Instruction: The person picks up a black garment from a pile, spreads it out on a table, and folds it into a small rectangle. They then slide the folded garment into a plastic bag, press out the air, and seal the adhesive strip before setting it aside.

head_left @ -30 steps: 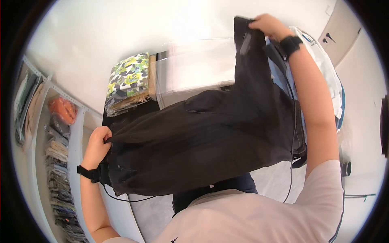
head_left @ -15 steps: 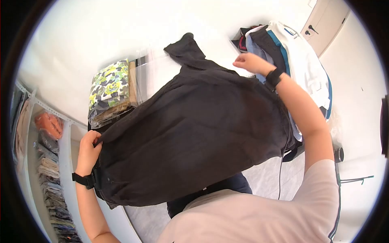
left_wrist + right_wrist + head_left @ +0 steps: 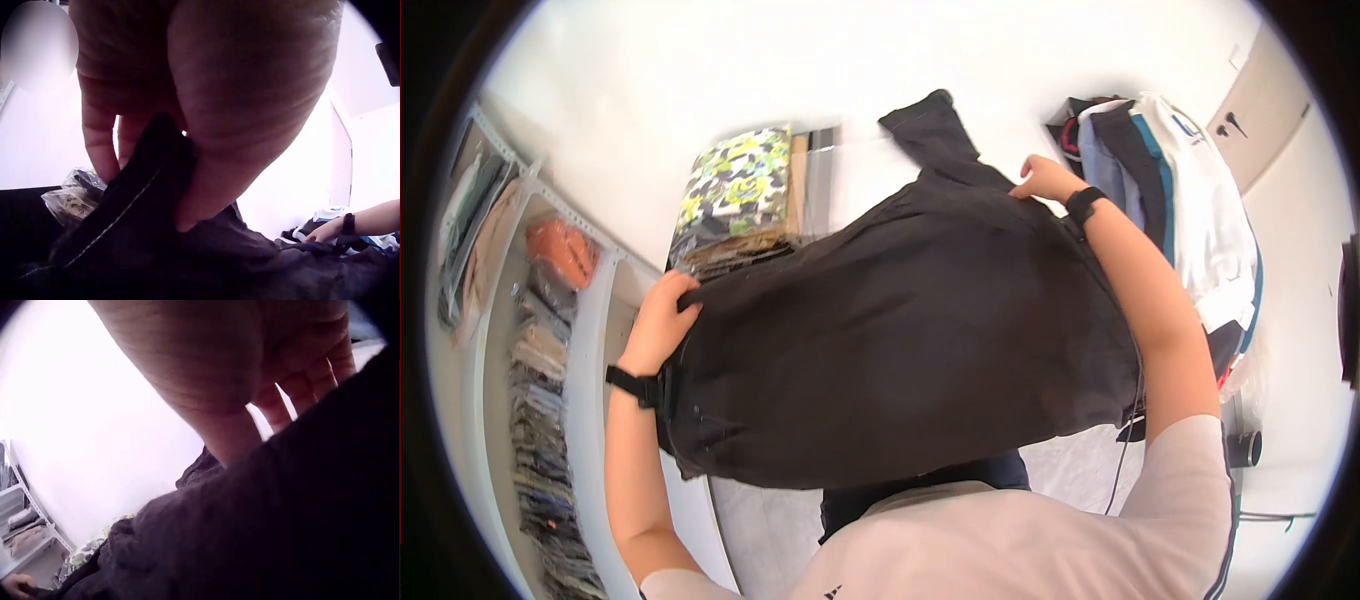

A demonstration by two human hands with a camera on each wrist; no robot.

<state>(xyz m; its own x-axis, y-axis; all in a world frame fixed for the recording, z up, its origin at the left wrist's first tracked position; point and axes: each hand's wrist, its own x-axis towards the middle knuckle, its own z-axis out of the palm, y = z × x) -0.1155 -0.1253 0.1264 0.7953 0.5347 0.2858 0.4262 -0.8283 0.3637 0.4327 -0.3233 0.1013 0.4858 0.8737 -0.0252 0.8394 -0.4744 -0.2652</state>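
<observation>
A large black garment [image 3: 900, 330] is spread in front of the person's body, with a sleeve [image 3: 935, 130] folded out at its far side. My left hand [image 3: 662, 318] grips the garment's left edge. In the left wrist view, the thumb and fingers pinch that edge [image 3: 134, 197], which shows a line of pale stitching. At the far right edge my right hand [image 3: 1050, 182] holds the cloth with bent fingers. Dark fabric hides those fingertips in the right wrist view, where the thumb [image 3: 234, 437] goes down behind a fold.
Beyond the garment, at left, lies a stack of packed clothes topped by a green-and-white patterned bundle [image 3: 740, 185]. More clothes, with white ones [image 3: 1200, 210] outermost, lie at right. Shelves [image 3: 585, 400] with bagged garments line the left wall. A cable [image 3: 1122, 470] hangs at right.
My right hand has let go of the raised sleeve, which has dropped onto the far side, and taken the garment's far edge. The left hand keeps its hold on the left edge.
</observation>
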